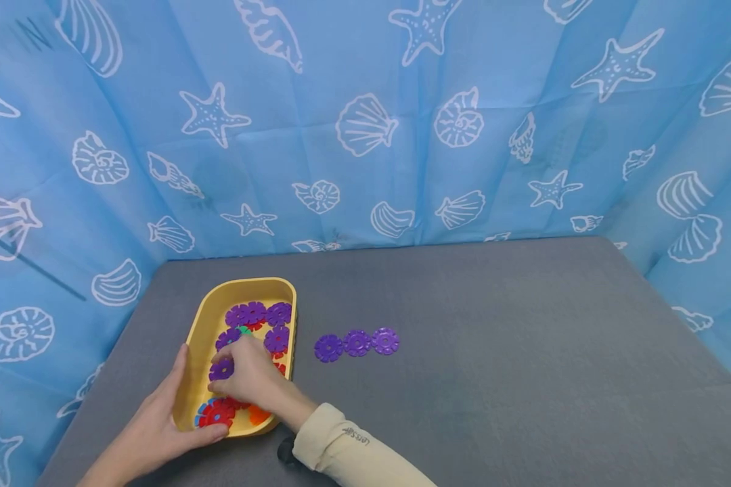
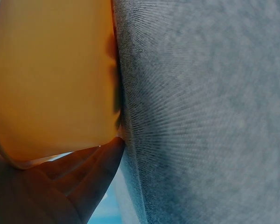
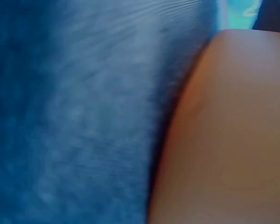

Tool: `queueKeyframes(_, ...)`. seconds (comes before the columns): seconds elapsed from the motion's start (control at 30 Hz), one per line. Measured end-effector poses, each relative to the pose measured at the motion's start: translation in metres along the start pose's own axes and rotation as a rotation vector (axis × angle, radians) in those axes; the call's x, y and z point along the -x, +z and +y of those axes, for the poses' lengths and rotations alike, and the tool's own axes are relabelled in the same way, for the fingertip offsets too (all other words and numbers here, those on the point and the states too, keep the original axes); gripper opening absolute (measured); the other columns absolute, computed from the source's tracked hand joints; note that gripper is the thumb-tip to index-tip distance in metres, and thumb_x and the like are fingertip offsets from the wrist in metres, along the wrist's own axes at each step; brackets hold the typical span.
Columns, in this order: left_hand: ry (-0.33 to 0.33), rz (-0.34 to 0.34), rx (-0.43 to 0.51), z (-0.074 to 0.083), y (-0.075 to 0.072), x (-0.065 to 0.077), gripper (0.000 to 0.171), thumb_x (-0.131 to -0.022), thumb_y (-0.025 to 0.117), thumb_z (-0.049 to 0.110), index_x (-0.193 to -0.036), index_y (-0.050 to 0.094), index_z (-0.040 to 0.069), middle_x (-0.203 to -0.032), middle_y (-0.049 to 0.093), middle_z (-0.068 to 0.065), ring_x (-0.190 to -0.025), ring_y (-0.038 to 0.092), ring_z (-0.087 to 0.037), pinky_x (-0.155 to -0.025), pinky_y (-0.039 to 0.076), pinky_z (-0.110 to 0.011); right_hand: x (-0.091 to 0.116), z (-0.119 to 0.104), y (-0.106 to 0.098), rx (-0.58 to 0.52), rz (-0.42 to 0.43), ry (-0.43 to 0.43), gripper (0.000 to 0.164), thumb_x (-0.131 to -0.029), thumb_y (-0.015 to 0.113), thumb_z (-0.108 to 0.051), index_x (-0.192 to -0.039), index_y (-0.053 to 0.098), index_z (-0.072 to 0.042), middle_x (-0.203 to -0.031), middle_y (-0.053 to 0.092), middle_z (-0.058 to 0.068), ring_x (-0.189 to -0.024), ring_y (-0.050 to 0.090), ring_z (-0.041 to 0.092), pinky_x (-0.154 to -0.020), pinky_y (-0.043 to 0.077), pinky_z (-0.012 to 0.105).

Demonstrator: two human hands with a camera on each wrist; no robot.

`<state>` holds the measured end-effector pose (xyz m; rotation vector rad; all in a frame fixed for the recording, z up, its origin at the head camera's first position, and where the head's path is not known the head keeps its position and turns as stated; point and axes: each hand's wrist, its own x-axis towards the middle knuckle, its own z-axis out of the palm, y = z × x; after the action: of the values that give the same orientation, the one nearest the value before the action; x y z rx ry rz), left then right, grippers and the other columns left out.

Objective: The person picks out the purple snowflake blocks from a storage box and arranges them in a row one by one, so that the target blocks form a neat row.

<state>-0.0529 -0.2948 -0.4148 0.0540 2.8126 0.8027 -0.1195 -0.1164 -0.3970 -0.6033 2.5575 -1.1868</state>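
Note:
A yellow plastic bin (image 1: 200, 331) of notched, flower-shaped interlocking discs stands at the left of the table. My left hand (image 1: 157, 423) grips its near left corner, thumb over the near rim and fingers along the left wall; in the left wrist view the fingers press the bin's outside (image 2: 56, 84). My right hand (image 1: 251, 372) reaches into the bin, with a purple disc (image 1: 222, 369) between its thumb and fingers. Purple discs (image 1: 278, 313) lie at the bin's far end, red and blue ones (image 1: 216, 412) and an orange one (image 1: 258, 414) at its near end.
Right of the bin, three purple discs (image 1: 357, 343) lie in a row, edges meeting, on the grey cloth-covered table (image 1: 524, 358). A small black object (image 1: 286, 450) sits by the right sleeve. A blue curtain (image 1: 402, 122) with white shells and starfish encloses the back and sides.

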Motion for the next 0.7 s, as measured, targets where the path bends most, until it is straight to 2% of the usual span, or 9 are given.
queueKeyframes(0.1,-0.001,0.001,-0.012,0.0001,0.0001,0.0,0.132,-0.083,0.079,0.052,-0.162,-0.015,0.003,-0.162,0.018,-0.04,-0.134,0.041,-0.058,-0.099,0.049,-0.069,-0.0009,-0.0011,0.0038,0.055,0.019,0.054,0.031,-0.081,0.088,-0.029,-0.11,0.08,-0.022,-0.114,0.069,-0.011,-0.111,0.056,0.003,-0.099,0.05,0.023)
queueKeyframes(0.17,0.003,0.006,-0.017,0.0,0.0,-0.0003,0.132,-0.083,0.079,0.052,-0.162,-0.014,0.002,-0.162,0.018,-0.04,-0.134,0.04,-0.058,-0.1,0.048,-0.071,-0.0016,-0.001,0.0047,0.06,0.02,0.074,0.032,-0.08,0.088,-0.029,-0.11,0.08,-0.022,-0.114,0.068,-0.011,-0.111,0.055,0.004,-0.099,0.05,0.024)
queueKeyframes(0.4,-0.027,-0.016,-0.007,0.0006,-0.0011,-0.0008,0.131,-0.084,0.077,0.054,-0.161,-0.015,0.002,-0.162,0.017,-0.039,-0.133,0.041,-0.057,-0.098,0.052,-0.066,-0.003,-0.001,0.0055,0.06,-0.013,0.091,0.036,-0.08,0.089,-0.026,-0.115,0.079,-0.022,-0.116,0.069,-0.011,-0.109,0.058,0.004,-0.092,0.054,0.019)
queueKeyframes(0.57,-0.038,-0.028,0.008,0.0012,-0.0021,-0.0014,0.131,-0.084,0.077,0.054,-0.161,-0.015,0.002,-0.162,0.017,-0.039,-0.133,0.042,-0.056,-0.097,0.055,-0.063,-0.0054,-0.0013,0.0063,0.095,-0.042,0.081,0.038,-0.08,0.089,-0.025,-0.117,0.078,-0.023,-0.118,0.071,-0.013,-0.11,0.058,0.003,-0.095,0.053,0.02)
queueKeyframes(0.7,-0.039,-0.029,0.02,0.0008,-0.0024,-0.0014,0.131,-0.083,0.078,0.054,-0.161,-0.014,0.002,-0.162,0.017,-0.038,-0.132,0.043,-0.054,-0.095,0.056,-0.06,-0.0076,-0.002,0.0082,0.166,-0.056,0.077,0.042,-0.079,0.089,-0.027,-0.119,0.077,-0.024,-0.119,0.071,-0.014,-0.111,0.057,0.003,-0.098,0.051,0.02)
